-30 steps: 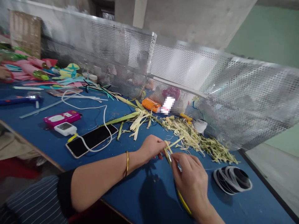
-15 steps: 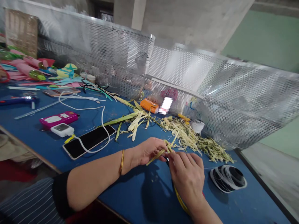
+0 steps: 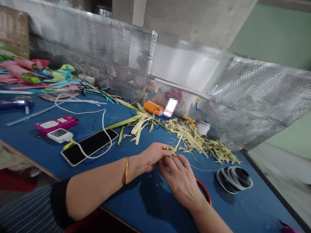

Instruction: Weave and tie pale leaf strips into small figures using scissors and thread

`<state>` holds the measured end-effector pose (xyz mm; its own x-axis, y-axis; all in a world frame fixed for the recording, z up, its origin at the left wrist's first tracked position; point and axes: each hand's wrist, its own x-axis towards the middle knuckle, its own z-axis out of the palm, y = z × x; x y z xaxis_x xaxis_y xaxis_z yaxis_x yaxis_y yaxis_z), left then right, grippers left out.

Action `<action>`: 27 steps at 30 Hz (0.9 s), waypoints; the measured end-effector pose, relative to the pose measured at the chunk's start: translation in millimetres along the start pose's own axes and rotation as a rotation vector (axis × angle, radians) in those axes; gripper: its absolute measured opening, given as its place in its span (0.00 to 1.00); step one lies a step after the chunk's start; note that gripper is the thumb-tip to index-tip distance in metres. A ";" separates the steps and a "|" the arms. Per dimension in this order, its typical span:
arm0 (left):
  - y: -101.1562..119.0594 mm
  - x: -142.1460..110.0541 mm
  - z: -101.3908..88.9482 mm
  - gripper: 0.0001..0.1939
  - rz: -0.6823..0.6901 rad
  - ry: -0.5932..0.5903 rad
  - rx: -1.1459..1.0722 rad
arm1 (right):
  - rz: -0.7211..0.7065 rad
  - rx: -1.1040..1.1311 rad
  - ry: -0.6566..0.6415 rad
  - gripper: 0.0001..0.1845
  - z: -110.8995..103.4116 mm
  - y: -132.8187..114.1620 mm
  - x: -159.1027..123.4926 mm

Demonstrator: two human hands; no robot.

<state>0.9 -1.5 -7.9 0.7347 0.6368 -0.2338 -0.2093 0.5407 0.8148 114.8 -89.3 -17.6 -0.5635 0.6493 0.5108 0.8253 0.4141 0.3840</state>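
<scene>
My left hand [image 3: 154,156], with a gold bangle at the wrist, pinches a narrow pale green strip of corn husk [image 3: 178,144]. One end of the strip stands up above the fingertips. My right hand [image 3: 178,174] is closed against the left fingertips, its fingers curled at the base of the strip. From beneath the right hand curves a red handle-like loop [image 3: 205,191]; the rest of it is hidden. Thin white thread [image 3: 204,170] runs from the hands' side to a black spool [image 3: 234,179] on the right.
Shredded husk [image 3: 194,136] and longer husk leaves [image 3: 138,122] lie beyond my hands on the blue table [image 3: 150,207]. At left are a black-screened phone [image 3: 89,147], a white cable and a magenta device [image 3: 57,124]. A perforated metal screen [image 3: 189,71] stands behind, with a person visible through it.
My right hand has moved left and up against the left fingertips. The strip's lower end has gone from sight, the red loop shows more, and the view has shifted slightly.
</scene>
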 end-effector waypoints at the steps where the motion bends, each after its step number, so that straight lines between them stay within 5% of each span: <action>1: -0.4 -0.4 0.5 0.06 -0.008 -0.004 0.002 | -0.001 -0.015 -0.007 0.12 1.3 -0.7 0.4; 9: 3.9 -3.8 2.6 0.09 0.063 -0.019 0.154 | 0.234 0.230 0.110 0.09 -0.6 3.0 -0.3; 13: 7.2 -3.0 2.5 0.10 0.041 0.011 0.254 | 0.673 0.546 0.245 0.09 1.9 13.5 -2.5; 18: 9.4 -0.7 2.0 0.12 0.006 0.020 0.301 | 1.232 1.140 0.247 0.13 13.7 24.8 -6.9; 22: 8.8 -1.1 1.3 0.11 0.007 -0.027 0.286 | 1.346 1.370 0.239 0.15 16.0 23.7 -6.4; 27: 7.3 -0.6 0.8 0.11 0.070 0.033 0.288 | 1.298 1.237 0.291 0.14 12.2 22.2 -4.0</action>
<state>-0.5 1.6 -1.4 0.7029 0.6867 -0.1853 -0.0634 0.3200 0.9453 135.8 -74.9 -20.4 0.5135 0.8461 0.1428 0.1701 0.0627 -0.9834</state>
